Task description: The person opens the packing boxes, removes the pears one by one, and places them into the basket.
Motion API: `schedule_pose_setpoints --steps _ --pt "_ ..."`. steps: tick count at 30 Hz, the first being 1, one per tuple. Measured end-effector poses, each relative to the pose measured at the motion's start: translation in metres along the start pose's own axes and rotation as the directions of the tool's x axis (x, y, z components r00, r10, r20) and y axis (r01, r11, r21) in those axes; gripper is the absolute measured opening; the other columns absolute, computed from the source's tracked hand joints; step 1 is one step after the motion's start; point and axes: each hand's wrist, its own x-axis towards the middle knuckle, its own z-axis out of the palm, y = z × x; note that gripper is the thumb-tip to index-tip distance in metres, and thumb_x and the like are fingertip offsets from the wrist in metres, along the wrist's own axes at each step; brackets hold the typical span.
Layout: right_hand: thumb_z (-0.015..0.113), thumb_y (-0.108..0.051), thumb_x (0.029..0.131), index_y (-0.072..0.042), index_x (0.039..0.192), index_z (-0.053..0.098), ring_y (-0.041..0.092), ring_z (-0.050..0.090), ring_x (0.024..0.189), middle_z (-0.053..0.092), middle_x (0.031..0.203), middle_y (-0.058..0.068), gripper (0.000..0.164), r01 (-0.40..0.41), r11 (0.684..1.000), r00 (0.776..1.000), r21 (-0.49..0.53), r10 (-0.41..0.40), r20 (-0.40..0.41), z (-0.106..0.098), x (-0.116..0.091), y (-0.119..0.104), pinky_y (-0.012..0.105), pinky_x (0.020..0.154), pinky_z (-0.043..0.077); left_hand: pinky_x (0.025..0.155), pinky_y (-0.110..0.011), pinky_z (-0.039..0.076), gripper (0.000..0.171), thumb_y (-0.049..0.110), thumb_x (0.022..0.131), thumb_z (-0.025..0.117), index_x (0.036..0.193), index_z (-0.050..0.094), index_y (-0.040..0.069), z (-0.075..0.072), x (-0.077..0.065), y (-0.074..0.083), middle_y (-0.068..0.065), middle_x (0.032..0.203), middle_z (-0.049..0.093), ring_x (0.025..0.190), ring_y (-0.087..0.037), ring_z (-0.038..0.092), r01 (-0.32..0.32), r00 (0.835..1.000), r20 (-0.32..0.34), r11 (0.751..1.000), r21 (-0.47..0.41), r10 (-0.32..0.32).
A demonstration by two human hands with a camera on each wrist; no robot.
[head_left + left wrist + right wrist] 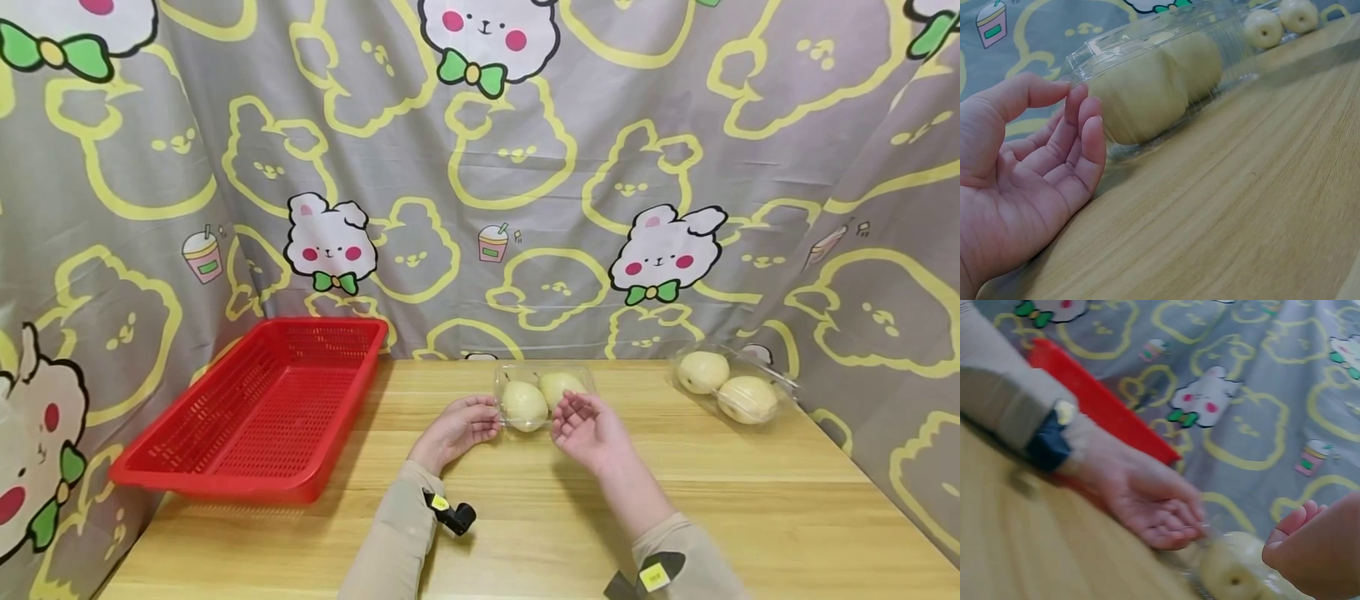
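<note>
Our left hand [456, 429] pinches the clear clamshell [542, 369]; beside it, our right hand [589, 432] curls loosely. We should squeeze lightly, sparing its pears [523, 407].

I see the head camera looking forward and down from high up, across the pale wooden table [525, 525] to the grey cloth wall with yellow bear shapes [480, 187]. The left wrist camera is low and very close, tipped sideways, looking past the left hand [1035, 162] at the clear plastic box of round yellow pears [1235, 57]. The right wrist camera tips too, looking past the right hand [1319, 550] toward the left one. It shares the red plastic basket with holes [225, 490] with the head view. All three share that box.
</note>
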Motion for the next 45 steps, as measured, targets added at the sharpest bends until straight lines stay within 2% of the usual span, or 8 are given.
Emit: schedule_pose_setpoints --steps 8,14,22,29,36,45 --pt "0.041 -0.020 0.100 -0.011 0.089 0.059 0.010 0.052 0.085 0.060 0.085 -0.002 0.022 0.024 0.995 0.999 -0.095 -0.026 -0.024 0.001 0.006 0.041 0.022 0.080 0.044 0.065 -0.021 0.054 0.013 0.002 0.095 0.051 0.107 0.052 0.007 0.002 0.001 0.001 0.001 0.078 0.066 0.067 -0.009 0.063 0.013 1.000 -0.022 1.000 -0.003 -0.013" --pt "0.043 -0.016 0.098 -0.005 0.104 0.053 0.015 0.053 0.095 0.058 0.095 0.002 0.016 0.044 0.992 0.995 -0.115 -0.054 -0.081 -0.003 0.009 0.062 0.024 0.083 0.045 0.066 -0.022 0.054 0.014 0.001 0.095 0.051 0.108 0.052 0.006 0.002 0.001 0.001 0.000 0.078 0.066 0.067 -0.009 0.063 0.013 0.999 -0.030 1.000 -0.001 -0.013" --pt "0.042 -0.014 0.099 -0.002 0.110 0.054 0.019 0.058 0.107 0.062 0.104 0.007 0.020 0.082 0.994 0.991 -0.075 -0.089 -0.103 -0.008 0.010 0.065 0.026 0.091 0.047 0.065 -0.022 0.054 0.014 0.001 0.095 0.051 0.108 0.051 0.005 0.003 0.002 0.001 0.001 0.078 0.066 0.067 -0.009 0.063 0.007 1.000 -0.025 1.000 -0.001 -0.007" --pt "0.036 -0.016 0.101 0.000 0.122 0.052 0.017 0.061 0.100 0.064 0.108 0.007 0.031 0.107 0.992 0.988 -0.064 -0.114 -0.104 -0.003 0.006 0.067 0.026 0.091 0.047 0.065 -0.022 0.052 0.014 0.002 0.095 0.051 0.108 0.050 0.006 0.005 0.002 0.002 0.002 0.077 0.063 0.065 -0.008 0.060 0.012 0.999 -0.034 1.000 0.021 -0.011" --pt "0.034 -0.017 0.102 0.000 0.129 0.048 0.017 0.060 0.104 0.067 0.104 0.003 0.035 0.129 0.990 0.985 -0.064 -0.135 -0.103 -0.001 0.002 0.067 0.026 0.091 0.046 0.066 -0.024 0.052 0.015 0.002 0.093 0.051 0.106 0.049 0.007 0.005 0.001 0.002 0.004 0.074 0.060 0.062 -0.008 0.055 -0.006 1.000 -0.016 0.998 0.057 0.007" --pt "0.042 -0.020 0.101 -0.002 0.131 0.049 0.015 0.059 0.096 0.070 0.100 -0.002 0.036 0.109 0.981 0.988 -0.158 -0.125 -0.095 -0.005 0.005 0.065 0.026 0.085 0.044 0.066 -0.024 0.050 0.016 -0.001 0.090 0.046 0.098 0.046 0.013 0.009 0.000 0.001 0.005 0.071 0.055 0.057 -0.006 0.044 -0.019 1.000 -0.013 0.999 0.049 0.020"
